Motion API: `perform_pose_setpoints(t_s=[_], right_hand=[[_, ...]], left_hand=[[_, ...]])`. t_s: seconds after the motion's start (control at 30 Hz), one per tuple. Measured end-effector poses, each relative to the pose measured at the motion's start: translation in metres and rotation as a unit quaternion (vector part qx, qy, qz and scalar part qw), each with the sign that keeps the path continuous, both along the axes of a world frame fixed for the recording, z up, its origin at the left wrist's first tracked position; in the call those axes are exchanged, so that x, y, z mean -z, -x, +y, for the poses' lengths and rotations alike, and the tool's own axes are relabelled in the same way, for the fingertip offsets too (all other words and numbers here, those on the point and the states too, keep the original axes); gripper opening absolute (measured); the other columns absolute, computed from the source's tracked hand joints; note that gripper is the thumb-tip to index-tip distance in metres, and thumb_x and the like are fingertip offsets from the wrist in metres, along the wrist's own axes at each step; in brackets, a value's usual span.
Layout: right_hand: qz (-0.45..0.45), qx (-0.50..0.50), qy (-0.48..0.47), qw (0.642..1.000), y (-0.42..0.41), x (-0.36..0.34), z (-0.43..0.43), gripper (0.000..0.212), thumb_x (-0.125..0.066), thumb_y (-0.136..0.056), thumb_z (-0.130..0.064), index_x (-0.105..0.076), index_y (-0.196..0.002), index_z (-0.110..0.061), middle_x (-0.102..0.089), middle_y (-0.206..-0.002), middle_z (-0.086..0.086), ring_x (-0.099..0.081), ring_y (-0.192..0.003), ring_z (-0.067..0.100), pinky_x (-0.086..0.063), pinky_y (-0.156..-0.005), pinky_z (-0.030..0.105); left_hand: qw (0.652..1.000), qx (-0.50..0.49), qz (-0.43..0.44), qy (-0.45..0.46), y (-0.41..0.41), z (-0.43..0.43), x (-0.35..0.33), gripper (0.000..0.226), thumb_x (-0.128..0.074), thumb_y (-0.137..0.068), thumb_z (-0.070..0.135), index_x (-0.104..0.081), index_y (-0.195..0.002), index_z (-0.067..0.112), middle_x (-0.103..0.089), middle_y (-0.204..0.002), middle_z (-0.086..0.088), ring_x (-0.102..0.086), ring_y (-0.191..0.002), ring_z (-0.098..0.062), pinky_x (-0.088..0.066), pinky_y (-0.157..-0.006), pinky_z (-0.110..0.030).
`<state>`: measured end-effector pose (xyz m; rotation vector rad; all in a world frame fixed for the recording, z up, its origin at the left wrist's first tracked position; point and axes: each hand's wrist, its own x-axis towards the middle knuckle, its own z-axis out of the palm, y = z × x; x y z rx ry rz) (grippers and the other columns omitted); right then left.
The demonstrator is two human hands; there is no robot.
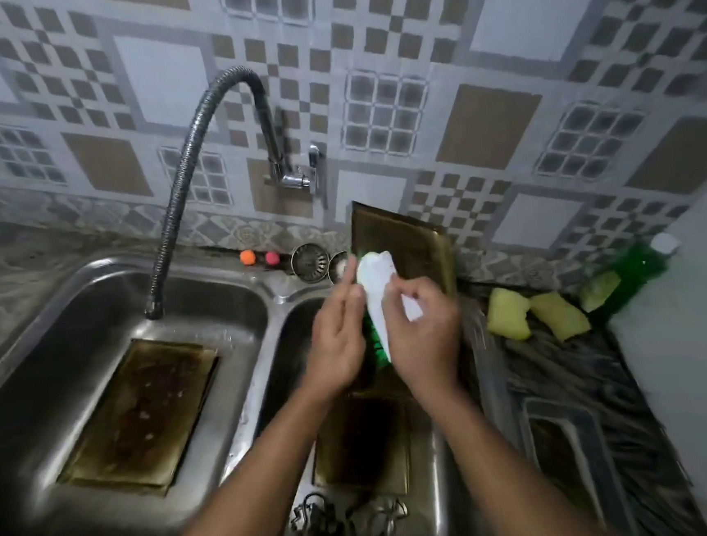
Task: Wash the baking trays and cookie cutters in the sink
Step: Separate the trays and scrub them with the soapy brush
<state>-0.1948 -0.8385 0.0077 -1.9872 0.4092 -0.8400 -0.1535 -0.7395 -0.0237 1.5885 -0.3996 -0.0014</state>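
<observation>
Pinching white packet [376, 280], right hand [423, 332] curled

A single camera is worn on the person's head, facing forward and tipped steeply down over the double sink [70, 326]. It sits close in. Both forearms come up from the bottom edge, and the left hand [337, 346] and right hand [426, 338] meet dead centre on a white packet [376, 274]. The wide lens bows the tiled wall [496, 63] across the top half, with the faucet [188, 162] arching left of centre. The counter [587, 375] slides off to the right, smeared towards the frame's edge.
</observation>
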Motion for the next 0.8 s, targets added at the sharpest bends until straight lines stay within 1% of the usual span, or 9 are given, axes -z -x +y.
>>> perform_pose_setpoints(t_s=[0.1, 0.17, 0.27, 0.4, 0.47, 0.53, 0.63, 0.73, 0.8], right_hand=[[0.031, -0.057, 0.009, 0.998, 0.029, 0.020, 0.000, 0.015, -0.065, -0.086, -0.033, -0.073, -0.091, -0.022, -0.073, -0.090, -0.012, -0.065, -0.084, -0.001, -0.048, -0.073, 0.012], [0.047, -0.043, 0.007, 0.998, 0.036, 0.026, -0.015, 0.021, -0.062, -0.085, -0.039, -0.073, -0.094, -0.024, -0.074, -0.097, -0.011, -0.065, -0.087, -0.002, -0.050, -0.074, 0.016], [0.065, 0.028, -0.006, 0.997, 0.025, 0.021, -0.031, 0.013, -0.065, -0.088, -0.032, -0.074, -0.091, -0.023, -0.072, -0.089, -0.008, -0.063, -0.079, 0.001, -0.044, -0.064, 0.011], [0.061, 0.011, 0.011, 0.998, 0.014, 0.010, -0.019, 0.011, -0.065, -0.089, -0.031, -0.073, -0.091, -0.023, -0.073, -0.089, -0.009, -0.064, -0.083, 0.005, -0.048, -0.069, 0.018], [0.068, -0.031, 0.029, 0.997, 0.023, 0.011, -0.010, 0.009, -0.067, -0.088, -0.030, -0.073, -0.089, -0.024, -0.072, -0.084, -0.014, -0.062, -0.077, 0.001, -0.044, -0.065, 0.011], [0.060, -0.062, 0.073, 0.994, 0.039, 0.022, -0.009, 0.014, -0.065, -0.086, -0.036, -0.072, -0.090, -0.024, -0.073, -0.082, -0.010, -0.065, -0.073, 0.004, -0.050, -0.064, 0.020], [0.101, -0.056, 0.090, 0.989, 0.056, 0.040, -0.031, 0.014, -0.065, -0.086, -0.036, -0.069, -0.098, -0.029, -0.075, -0.086, -0.004, -0.069, -0.077, 0.014, -0.055, -0.061, 0.030], [0.138, 0.030, 0.054, 0.988, 0.052, 0.049, -0.057, 0.012, -0.067, -0.087, -0.033, -0.072, -0.097, -0.027, -0.075, -0.091, 0.002, -0.069, -0.084, 0.023, -0.057, -0.067, 0.038], [0.105, 0.054, 0.033, 0.992, 0.044, 0.043, -0.058, 0.011, -0.066, -0.088, -0.031, -0.073, -0.095, -0.024, -0.075, -0.094, -0.001, -0.068, -0.086, 0.018, -0.056, -0.068, 0.030]], left_hand=[[0.999, -0.053, 0.002, 0.014, -0.013, 0.011, 0.006, 0.055, -0.033, -0.102, 0.050, -0.034, -0.152, 0.027, -0.050, -0.148, -0.006, -0.046, -0.138, -0.020, -0.035, -0.115, -0.047], [0.999, -0.047, -0.004, 0.011, -0.009, 0.015, 0.012, 0.055, -0.034, -0.104, 0.042, -0.034, -0.153, 0.017, -0.047, -0.151, -0.003, -0.043, -0.141, -0.014, -0.034, -0.118, -0.040], [1.000, -0.007, 0.010, 0.005, 0.006, 0.010, 0.018, 0.051, -0.036, -0.103, 0.035, -0.033, -0.152, 0.021, -0.044, -0.151, 0.008, -0.039, -0.140, -0.001, -0.031, -0.117, -0.025], [1.000, -0.008, -0.004, -0.005, 0.011, -0.003, 0.018, 0.049, -0.033, -0.103, 0.036, -0.030, -0.150, 0.024, -0.043, -0.150, 0.013, -0.038, -0.139, 0.001, -0.030, -0.119, -0.027], [0.999, -0.035, 0.002, -0.005, 0.001, -0.001, 0.016, 0.049, -0.031, -0.103, 0.040, -0.032, -0.150, 0.028, -0.063, -0.129, 0.004, -0.058, -0.118, -0.007, -0.043, -0.108, -0.032], [0.998, -0.065, 0.000, -0.012, -0.009, 0.006, 0.014, 0.051, -0.033, -0.102, 0.044, -0.034, -0.151, 0.030, -0.069, -0.109, 0.001, -0.064, -0.100, -0.010, -0.050, -0.094, -0.035], [0.996, -0.082, -0.016, -0.020, -0.013, 0.018, 0.012, 0.049, -0.040, -0.102, 0.043, -0.029, -0.150, 0.039, -0.051, -0.147, -0.005, -0.047, -0.137, -0.017, -0.040, -0.113, -0.045], [0.997, -0.063, -0.037, -0.026, -0.010, 0.022, 0.011, 0.051, -0.043, -0.102, 0.041, -0.028, -0.150, 0.038, -0.047, -0.151, -0.003, -0.043, -0.140, -0.013, -0.038, -0.114, -0.046], [0.997, -0.044, -0.046, -0.036, -0.005, 0.015, 0.012, 0.053, -0.043, -0.102, 0.040, -0.028, -0.152, 0.033, -0.048, -0.150, -0.003, -0.044, -0.139, -0.013, -0.039, -0.114, -0.046]])
